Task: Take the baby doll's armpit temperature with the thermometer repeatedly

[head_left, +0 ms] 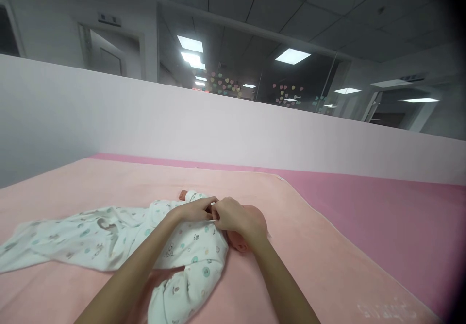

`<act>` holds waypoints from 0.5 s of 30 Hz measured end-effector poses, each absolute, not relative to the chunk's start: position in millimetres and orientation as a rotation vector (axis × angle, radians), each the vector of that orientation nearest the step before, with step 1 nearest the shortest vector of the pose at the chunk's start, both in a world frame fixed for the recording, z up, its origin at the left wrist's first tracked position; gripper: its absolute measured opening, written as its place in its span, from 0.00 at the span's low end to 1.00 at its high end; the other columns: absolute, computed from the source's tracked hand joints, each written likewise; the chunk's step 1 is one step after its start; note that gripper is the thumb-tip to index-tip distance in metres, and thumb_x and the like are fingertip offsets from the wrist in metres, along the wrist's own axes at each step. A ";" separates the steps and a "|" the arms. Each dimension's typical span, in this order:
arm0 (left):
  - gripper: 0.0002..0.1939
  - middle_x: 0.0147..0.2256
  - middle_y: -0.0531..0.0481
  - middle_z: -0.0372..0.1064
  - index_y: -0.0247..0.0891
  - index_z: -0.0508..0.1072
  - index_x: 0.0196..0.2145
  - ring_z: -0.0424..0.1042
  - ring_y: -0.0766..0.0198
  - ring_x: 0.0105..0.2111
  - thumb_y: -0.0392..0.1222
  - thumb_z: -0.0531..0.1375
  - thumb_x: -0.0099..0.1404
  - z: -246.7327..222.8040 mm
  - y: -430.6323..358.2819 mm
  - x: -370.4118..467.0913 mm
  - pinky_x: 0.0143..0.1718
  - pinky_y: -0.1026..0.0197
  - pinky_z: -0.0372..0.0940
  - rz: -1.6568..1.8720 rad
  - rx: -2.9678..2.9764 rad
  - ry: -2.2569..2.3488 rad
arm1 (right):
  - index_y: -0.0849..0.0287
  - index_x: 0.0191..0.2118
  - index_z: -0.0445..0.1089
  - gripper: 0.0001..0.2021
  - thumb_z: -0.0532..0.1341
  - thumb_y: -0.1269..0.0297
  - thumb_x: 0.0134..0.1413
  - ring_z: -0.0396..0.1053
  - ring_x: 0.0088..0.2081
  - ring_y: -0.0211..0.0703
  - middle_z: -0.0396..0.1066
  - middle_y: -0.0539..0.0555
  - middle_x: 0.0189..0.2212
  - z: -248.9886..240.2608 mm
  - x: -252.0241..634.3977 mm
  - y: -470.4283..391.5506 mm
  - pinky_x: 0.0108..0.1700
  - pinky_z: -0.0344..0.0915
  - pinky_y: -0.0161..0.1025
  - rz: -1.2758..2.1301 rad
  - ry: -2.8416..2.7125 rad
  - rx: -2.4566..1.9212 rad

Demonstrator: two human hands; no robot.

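A baby doll lies on its back on the pink blanket, its head to the right and partly hidden behind my right hand. It wears a white baby top printed with small green and grey figures. At the neckline my left hand pinches the fabric, fingers bent. My right hand meets it there, fingertips closed on the collar edge beside the head. The exact fastening between the fingers is hidden. One sleeve stretches towards me; at the far side a small doll hand shows.
White printed baby trousers spread to the left of the top. A peach blanket covers much of the pink mat. A low white wall stands behind, with windows and a doorway beyond it.
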State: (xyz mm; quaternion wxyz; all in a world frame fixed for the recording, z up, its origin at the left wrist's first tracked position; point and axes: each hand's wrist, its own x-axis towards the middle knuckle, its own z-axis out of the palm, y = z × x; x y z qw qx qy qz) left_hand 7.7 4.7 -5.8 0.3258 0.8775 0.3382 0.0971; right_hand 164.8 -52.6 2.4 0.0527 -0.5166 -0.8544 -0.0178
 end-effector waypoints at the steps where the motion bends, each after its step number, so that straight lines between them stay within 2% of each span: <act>1: 0.11 0.34 0.52 0.66 0.40 0.61 0.37 0.66 0.61 0.35 0.43 0.54 0.54 -6.4 5.0 8.2 0.32 0.64 0.59 0.265 2.302 0.874 | 0.58 0.26 0.67 0.08 0.53 0.76 0.42 0.56 0.24 0.35 0.64 0.49 0.21 2.7 164.3 -53.0 0.24 0.43 0.34 -0.077 -2.594 -1.578; 7: 0.12 0.36 0.50 0.66 0.39 0.60 0.38 0.65 0.59 0.39 0.42 0.52 0.54 -8.2 9.4 7.4 0.37 0.62 0.60 0.255 2.270 0.843 | 0.59 0.26 0.66 0.07 0.54 0.76 0.40 0.57 0.25 0.36 0.65 0.51 0.23 12.8 160.6 -57.3 0.26 0.45 0.35 -0.193 -2.609 -1.497; 12: 0.12 0.37 0.50 0.67 0.39 0.62 0.37 0.66 0.58 0.40 0.43 0.52 0.54 -3.7 8.5 5.1 0.40 0.60 0.59 0.239 2.272 0.824 | 0.58 0.28 0.66 0.08 0.53 0.76 0.42 0.56 0.26 0.37 0.64 0.50 0.23 5.1 164.5 -52.3 0.25 0.44 0.35 -0.126 -2.609 -1.476; 15: 0.14 0.37 0.52 0.69 0.40 0.64 0.37 0.66 0.59 0.41 0.38 0.51 0.51 6.5 2.6 -1.2 0.47 0.55 0.54 0.181 2.272 0.908 | 0.57 0.28 0.65 0.08 0.53 0.76 0.42 0.55 0.25 0.36 0.63 0.49 0.22 -1.3 168.0 -49.0 0.24 0.43 0.34 -0.081 -2.613 -1.462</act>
